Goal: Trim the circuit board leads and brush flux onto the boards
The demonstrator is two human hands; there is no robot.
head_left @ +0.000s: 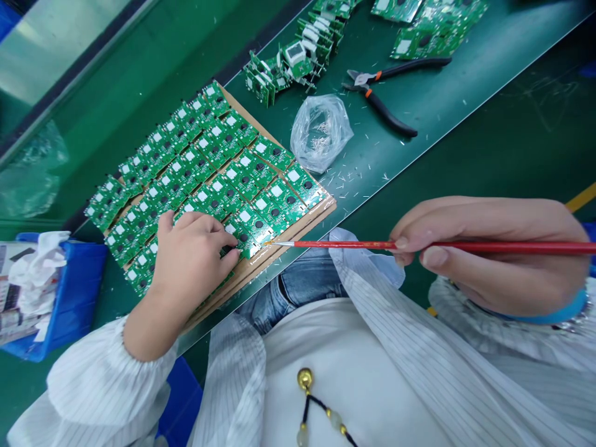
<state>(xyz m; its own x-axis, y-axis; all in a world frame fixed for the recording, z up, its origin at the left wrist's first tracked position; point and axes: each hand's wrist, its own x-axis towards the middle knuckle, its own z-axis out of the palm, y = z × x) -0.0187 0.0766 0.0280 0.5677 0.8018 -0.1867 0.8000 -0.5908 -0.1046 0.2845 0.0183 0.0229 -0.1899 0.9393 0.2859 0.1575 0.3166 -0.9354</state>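
Note:
A thin red paintbrush (344,244) is pinched in my right hand (488,251), its shaft lying level and its fine tip pointing left. That tip is at the near edge of a rectangular array of green circuit boards (245,177), each with a white square and a black dot. The boards lie in rows on a brown cardboard sheet (307,218). My left hand (193,254) rests on the near rows, fingers bent and apart, with thumb and index finger touching the boards beside the brush tip. The boards under its palm are hidden.
A clear plastic bag (321,133) holds small metal clippings, and more are scattered around it. Black-handled cutters (372,84) lie open beyond it. Assembled boards (298,59) stand in a row at the back. At left is a blue bin (77,292) with white tissue.

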